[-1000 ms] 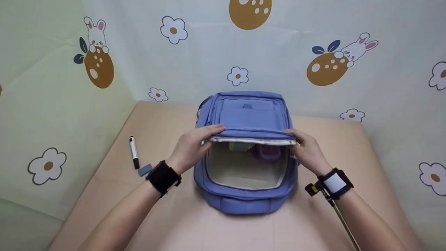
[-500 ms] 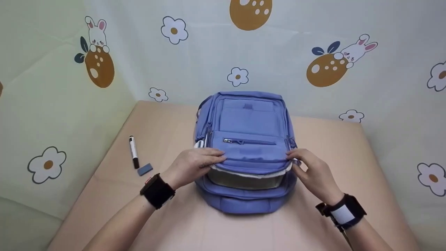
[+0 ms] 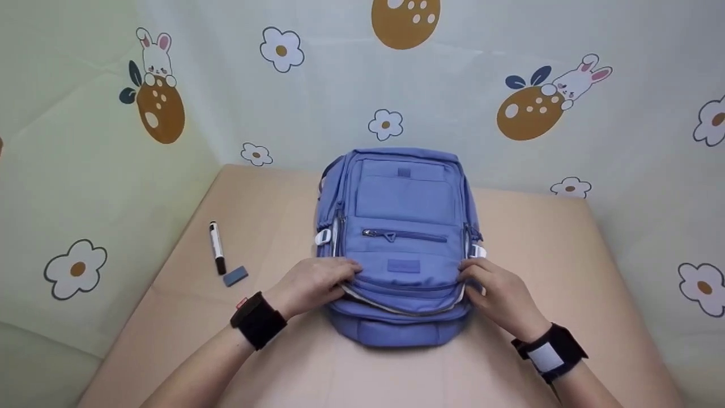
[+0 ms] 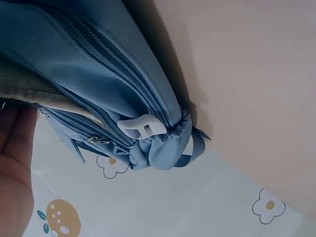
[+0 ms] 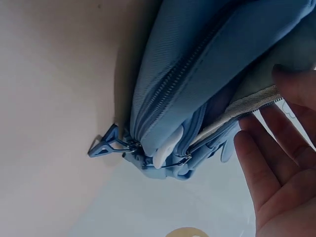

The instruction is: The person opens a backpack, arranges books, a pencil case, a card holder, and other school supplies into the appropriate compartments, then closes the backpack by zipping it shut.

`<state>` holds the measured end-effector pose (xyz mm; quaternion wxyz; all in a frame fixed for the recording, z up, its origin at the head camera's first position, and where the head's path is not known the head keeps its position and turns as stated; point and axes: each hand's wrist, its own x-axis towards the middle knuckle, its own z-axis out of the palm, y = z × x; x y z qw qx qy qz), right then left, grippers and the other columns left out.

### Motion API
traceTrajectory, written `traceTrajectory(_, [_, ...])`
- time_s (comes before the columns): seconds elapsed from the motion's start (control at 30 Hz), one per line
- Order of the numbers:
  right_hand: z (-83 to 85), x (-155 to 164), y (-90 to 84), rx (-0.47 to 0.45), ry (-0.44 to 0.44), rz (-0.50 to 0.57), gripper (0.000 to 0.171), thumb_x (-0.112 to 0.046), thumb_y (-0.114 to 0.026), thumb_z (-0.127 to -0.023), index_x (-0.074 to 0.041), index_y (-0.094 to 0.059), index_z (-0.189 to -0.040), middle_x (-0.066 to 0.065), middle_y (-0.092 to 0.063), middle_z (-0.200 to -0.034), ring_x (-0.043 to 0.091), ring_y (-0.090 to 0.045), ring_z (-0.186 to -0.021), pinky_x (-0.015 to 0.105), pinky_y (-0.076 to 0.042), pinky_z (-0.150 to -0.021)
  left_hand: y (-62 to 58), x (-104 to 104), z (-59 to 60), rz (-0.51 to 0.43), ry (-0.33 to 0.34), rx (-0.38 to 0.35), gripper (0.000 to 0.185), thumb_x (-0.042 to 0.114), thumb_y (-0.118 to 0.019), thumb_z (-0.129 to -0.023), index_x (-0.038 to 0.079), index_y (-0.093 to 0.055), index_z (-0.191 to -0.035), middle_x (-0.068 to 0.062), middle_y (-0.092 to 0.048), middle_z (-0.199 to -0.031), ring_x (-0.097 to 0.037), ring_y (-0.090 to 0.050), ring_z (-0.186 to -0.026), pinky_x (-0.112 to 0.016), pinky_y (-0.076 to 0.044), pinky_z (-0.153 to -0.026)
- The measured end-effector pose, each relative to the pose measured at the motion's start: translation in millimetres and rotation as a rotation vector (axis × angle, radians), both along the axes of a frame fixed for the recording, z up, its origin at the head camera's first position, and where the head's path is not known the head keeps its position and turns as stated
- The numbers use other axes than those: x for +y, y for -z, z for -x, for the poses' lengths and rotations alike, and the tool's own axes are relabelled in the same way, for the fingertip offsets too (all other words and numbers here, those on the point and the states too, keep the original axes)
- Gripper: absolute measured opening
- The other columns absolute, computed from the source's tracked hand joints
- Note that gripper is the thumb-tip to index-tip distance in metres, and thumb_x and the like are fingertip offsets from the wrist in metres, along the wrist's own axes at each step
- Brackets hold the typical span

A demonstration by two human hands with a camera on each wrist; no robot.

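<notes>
A blue backpack point(image 3: 405, 209) lies flat on the beige table point(image 3: 566, 243), front pocket up. Its front flap point(image 3: 405, 275) is lowered almost onto the body, and a thin strip of pale lining shows along the near edge. My left hand point(image 3: 320, 280) holds the flap's left near corner, fingers on top. On the right near corner, my right hand point(image 3: 493, 292) pinches the flap. In the right wrist view the lining edge runs between the thumb and fingers of the right hand point(image 5: 281, 163). The left wrist view shows the backpack's side point(image 4: 98, 54), a white buckle point(image 4: 142, 126) and my left hand's palm point(image 4: 15, 168).
A black-and-white marker point(image 3: 216, 247) and a small grey block point(image 3: 235, 276) lie on the table left of the bag. Patterned cloth walls point(image 3: 510, 113) with flowers and rabbits close in the back and both sides.
Both hands brought the flap down toward me. The bag's wide opening and the items inside, visible a second ago, are now covered. My wrists moved nearer.
</notes>
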<state>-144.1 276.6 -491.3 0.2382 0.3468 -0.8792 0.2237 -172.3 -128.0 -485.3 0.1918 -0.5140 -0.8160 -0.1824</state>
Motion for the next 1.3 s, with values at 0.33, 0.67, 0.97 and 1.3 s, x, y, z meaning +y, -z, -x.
traceTrajectory(0.33, [-3.4, 3.9, 5.9, -0.041, 0.015, -0.020, 0.025, 0.001, -0.073, -0.077, -0.012, -0.072, -0.098, 0.004, -0.069, -0.121, 0.021, -0.068, -0.108, 0.036, -0.057, -0.086, -3.3, 5.9, 0.9, 0.132, -0.019, -0.073, 0.041, 0.053, -0.073, -0.090, 0.014, -0.065, -0.082, -0.007, -0.070, -0.127, -0.020, -0.064, -0.121, -0.034, -0.051, -0.101])
traceTrajectory(0.67, [-4.1, 0.5, 13.0, -0.036, 0.050, -0.080, 0.026, -0.027, -0.085, -0.082, -0.012, -0.071, -0.099, 0.007, -0.066, -0.119, 0.022, -0.066, -0.105, 0.039, -0.057, -0.088, -54.3, 63.6, -12.0, 0.342, -0.095, -0.055, 0.038, 0.053, -0.068, -0.093, 0.016, -0.067, -0.084, 0.001, -0.067, -0.095, -0.019, -0.063, -0.083, -0.036, -0.053, -0.070])
traceTrajectory(0.97, [0.4, -1.4, 12.8, -0.044, 0.025, -0.042, 0.020, -0.014, -0.084, -0.081, -0.010, -0.073, -0.097, 0.008, -0.068, -0.115, 0.022, -0.066, -0.105, 0.039, -0.056, -0.089, -72.9, 163.9, 8.3, 0.611, -0.170, -0.163, 0.080, 0.054, -0.070, -0.091, 0.004, -0.049, -0.150, -0.014, -0.049, -0.153, -0.030, -0.042, -0.143, -0.041, -0.033, -0.118])
traceTrajectory(1.3, [9.0, 4.0, 2.9, -0.159, -0.017, 0.101, 0.011, -0.003, -0.079, -0.086, -0.010, -0.079, -0.094, 0.000, -0.075, -0.107, 0.021, -0.070, -0.105, 0.031, -0.053, -0.093, -62.5, 194.2, 43.4, 0.676, -0.340, -0.237, 0.108, 0.065, -0.074, -0.081, 0.000, -0.034, -0.157, -0.019, -0.029, -0.164, -0.032, -0.029, -0.150, -0.045, -0.030, -0.120])
